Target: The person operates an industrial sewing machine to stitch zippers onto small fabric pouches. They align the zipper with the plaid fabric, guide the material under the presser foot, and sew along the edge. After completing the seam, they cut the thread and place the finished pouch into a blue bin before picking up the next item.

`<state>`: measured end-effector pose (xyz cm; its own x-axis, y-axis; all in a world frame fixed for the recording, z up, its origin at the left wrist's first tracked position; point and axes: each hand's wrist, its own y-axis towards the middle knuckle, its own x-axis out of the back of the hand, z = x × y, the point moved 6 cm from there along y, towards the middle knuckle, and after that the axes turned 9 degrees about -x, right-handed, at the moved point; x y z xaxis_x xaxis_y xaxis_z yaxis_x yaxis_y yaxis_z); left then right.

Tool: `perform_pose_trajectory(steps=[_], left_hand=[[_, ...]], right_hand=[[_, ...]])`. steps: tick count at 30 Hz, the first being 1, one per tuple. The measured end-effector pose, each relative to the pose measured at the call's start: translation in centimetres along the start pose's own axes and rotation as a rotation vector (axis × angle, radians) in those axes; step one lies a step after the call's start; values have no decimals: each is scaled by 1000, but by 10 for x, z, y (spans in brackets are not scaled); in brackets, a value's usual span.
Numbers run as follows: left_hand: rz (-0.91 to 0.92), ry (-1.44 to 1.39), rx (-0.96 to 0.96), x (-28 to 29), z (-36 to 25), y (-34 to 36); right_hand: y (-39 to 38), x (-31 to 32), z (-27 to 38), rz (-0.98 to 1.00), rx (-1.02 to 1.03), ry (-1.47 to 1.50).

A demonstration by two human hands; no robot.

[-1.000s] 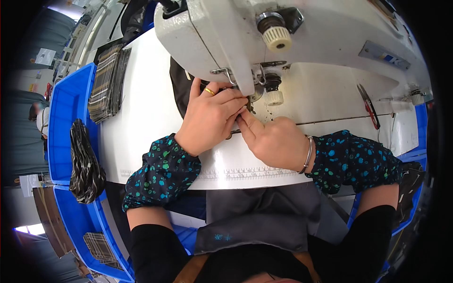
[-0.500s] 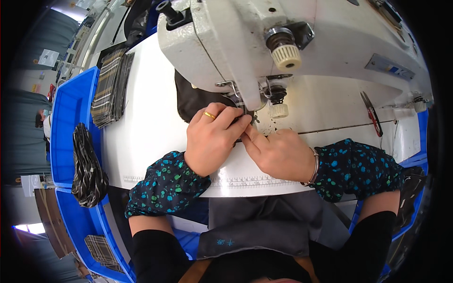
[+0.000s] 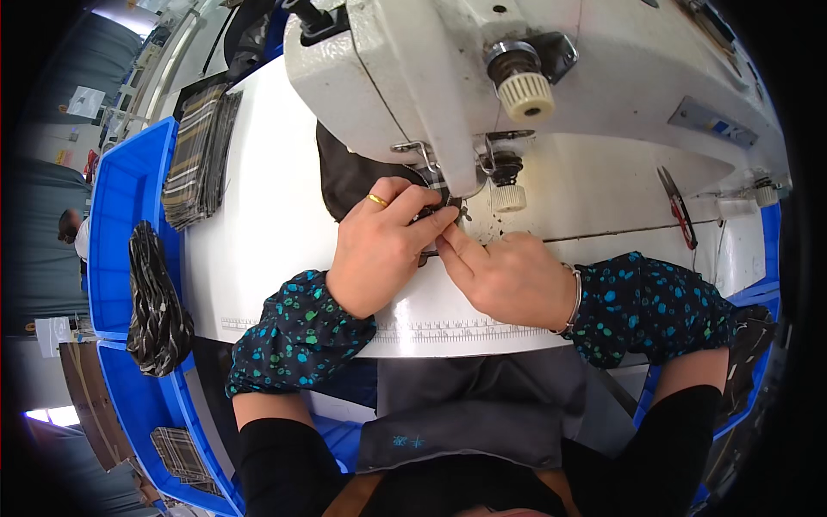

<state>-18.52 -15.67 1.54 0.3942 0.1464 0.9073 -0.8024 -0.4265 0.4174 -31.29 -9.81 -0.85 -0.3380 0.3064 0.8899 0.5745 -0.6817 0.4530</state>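
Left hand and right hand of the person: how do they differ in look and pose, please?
The left hand wears a gold ring; the right hand shows no ring, but has a silver bracelet at its wrist. The left hand's fingers point to the upper right, the right hand's extended fingers to the upper left. Both come out of dark spotted sleeves, with fingertips close together below the sewing machine.

left grip point(image 3: 376, 250): frame centre, back up, fingers point(image 3: 413, 207) bent | right grip point(image 3: 521, 280): right of centre, forefinger point(image 3: 465, 248) angled up-left | fingertips close together | forearms point(image 3: 297, 332) slanting in from lower left and right
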Motion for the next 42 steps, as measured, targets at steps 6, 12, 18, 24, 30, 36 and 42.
perform_pose_trajectory(steps=[6,12,18,24,30,36,42], left_hand=[[61,-1,10,1,-3,2],[111,47,55,4,-2,7],[123,80,100,1,3,15],[112,19,152,-5,5,21],[116,-96,181,4,11,20],[72,-173,141,10,11,18],[122,-6,185,9,6,13]], right_hand=[[0,0,-1,-5,-4,10],[4,-2,-5,-27,-15,12],[13,-2,-15,-54,-75,24],[14,-2,-23,-50,-115,45],[14,-1,-23,-82,-126,45],[11,3,-21,-103,-90,51],[11,-4,-20,-94,-70,32]])
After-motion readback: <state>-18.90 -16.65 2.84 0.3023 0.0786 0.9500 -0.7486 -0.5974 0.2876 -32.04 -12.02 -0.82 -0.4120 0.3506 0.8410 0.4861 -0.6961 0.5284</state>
